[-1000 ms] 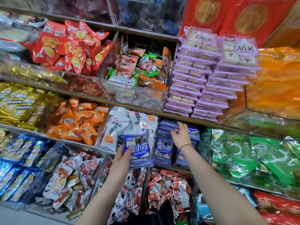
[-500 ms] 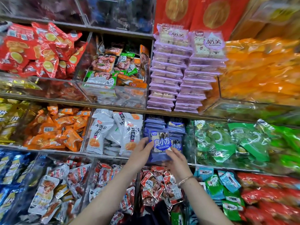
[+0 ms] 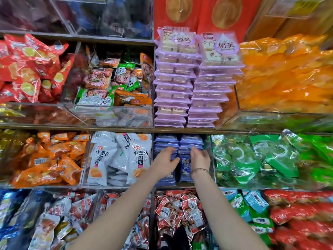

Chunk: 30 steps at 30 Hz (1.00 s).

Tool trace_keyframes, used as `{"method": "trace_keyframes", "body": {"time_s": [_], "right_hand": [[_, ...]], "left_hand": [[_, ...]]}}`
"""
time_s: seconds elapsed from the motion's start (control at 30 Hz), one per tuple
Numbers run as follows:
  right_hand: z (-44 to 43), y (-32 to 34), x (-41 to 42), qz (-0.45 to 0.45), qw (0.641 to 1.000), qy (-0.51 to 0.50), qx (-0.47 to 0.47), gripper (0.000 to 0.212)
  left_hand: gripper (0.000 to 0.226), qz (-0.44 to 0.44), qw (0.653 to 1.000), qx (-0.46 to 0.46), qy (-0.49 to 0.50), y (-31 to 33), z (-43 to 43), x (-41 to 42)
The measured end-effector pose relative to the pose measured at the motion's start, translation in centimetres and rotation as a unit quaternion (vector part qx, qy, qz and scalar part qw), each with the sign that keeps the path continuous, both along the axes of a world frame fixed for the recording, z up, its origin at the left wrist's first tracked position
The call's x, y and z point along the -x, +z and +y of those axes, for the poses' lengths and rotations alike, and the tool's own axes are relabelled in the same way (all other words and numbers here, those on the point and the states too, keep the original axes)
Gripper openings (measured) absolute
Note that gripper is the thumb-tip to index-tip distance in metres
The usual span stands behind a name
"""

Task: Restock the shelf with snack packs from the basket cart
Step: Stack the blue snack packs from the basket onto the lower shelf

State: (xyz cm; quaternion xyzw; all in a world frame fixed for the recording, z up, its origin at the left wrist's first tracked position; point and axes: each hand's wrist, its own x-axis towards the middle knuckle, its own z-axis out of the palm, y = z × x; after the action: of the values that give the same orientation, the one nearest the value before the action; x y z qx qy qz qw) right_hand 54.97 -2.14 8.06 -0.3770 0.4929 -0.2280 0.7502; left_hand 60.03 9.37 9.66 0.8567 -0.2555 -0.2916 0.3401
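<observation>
Centre frame, my left hand (image 3: 166, 159) and right hand (image 3: 200, 157), fingers relaxed, flank the blue pack (image 3: 185, 166), seemingly squaring it against the stack (image 3: 191, 141).

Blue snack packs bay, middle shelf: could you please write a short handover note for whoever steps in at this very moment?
Left hand: open, fingers on the left stack of blue snack packs.
Right hand: open, fingers against the right stack.
Things: two stacks fill the bay between the white packs and the green packs. One upright pack stands at the front between the hands.
Done: that pack is in the bay; neither hand carries one.
Left: settle the upright pack, then fetch more. The basket cart is out of view, so what remains in it cannot be told.
</observation>
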Motion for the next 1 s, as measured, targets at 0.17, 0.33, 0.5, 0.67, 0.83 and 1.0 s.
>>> {"method": "trace_keyframes", "body": {"time_s": [0.17, 0.33, 0.5, 0.67, 0.83, 1.0], "right_hand": [[0.9, -2.5, 2.7, 0.140, 0.911, 0.163, 0.352, 0.020], [-2.5, -2.6, -0.7, 0.266, 0.723, 0.435, 0.467, 0.032], [-4.5, -1.9, -3.5, 0.313, 0.683, 0.471, 0.462, 0.038], [-3.7, -2.6, -2.3, 0.302, 0.683, 0.444, 0.496, 0.034], [-2.8, -4.0, -0.1, 0.321, 0.665, 0.452, 0.501, 0.025], [-3.7, -4.6, -0.3, 0.339, 0.636, 0.508, 0.471, 0.038]], "left_hand": [[0.049, -0.049, 0.996, -0.063, -0.032, -1.5, -0.8, -0.5], [0.049, -0.119, 0.970, -0.197, -0.076, -1.7, -2.4, -2.3], [0.061, -0.115, 0.967, -0.215, -0.071, -2.0, -3.4, -3.6], [0.055, -0.122, 0.971, -0.200, -0.052, -2.5, -3.3, -3.2], [0.048, -0.157, 0.958, -0.229, -0.064, -3.9, -2.7, -1.4], [0.046, -0.128, 0.961, -0.238, -0.053, -4.4, -3.1, -1.9]]}}
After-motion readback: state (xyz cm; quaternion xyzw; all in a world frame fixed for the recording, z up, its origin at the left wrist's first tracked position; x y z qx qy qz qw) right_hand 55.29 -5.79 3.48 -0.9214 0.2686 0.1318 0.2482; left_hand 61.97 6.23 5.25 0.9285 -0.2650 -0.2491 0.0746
